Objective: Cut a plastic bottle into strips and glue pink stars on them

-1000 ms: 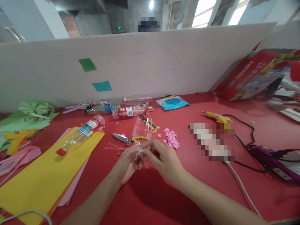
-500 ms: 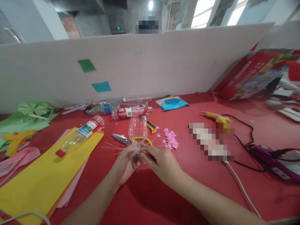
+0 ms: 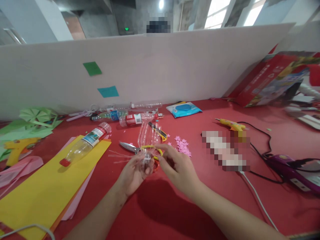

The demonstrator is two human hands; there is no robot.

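Note:
Clear plastic bottle top (image 3: 147,156), its wall cut into long strips that fan out, is held neck toward me. My left hand (image 3: 136,175) is closed around its neck. On the right side, my right hand (image 3: 176,166) has its fingers curled at the strips, seeming to pinch one; the fingertips partly hide the contact. Behind and beneath the bottle piece lie scissors (image 3: 130,147) with yellow and orange handles, partly covered. A yellow utility knife (image 3: 163,134) rests just beyond. Pink paper stars (image 3: 183,146) are heaped to the right of it.
A labelled bottle (image 3: 86,145) lies on yellow paper (image 3: 47,190) at left. More bottles (image 3: 133,119) and a wipes pack (image 3: 184,109) line the white partition (image 3: 160,66). Yellow glue guns (image 3: 231,125) lie on both sides. Cables run from a purple power strip (image 3: 292,173) at right.
My right hand has shifted slightly up and right, away from the bottle neck toward the strips. The strips are spread wider. My left hand stays at the neck.

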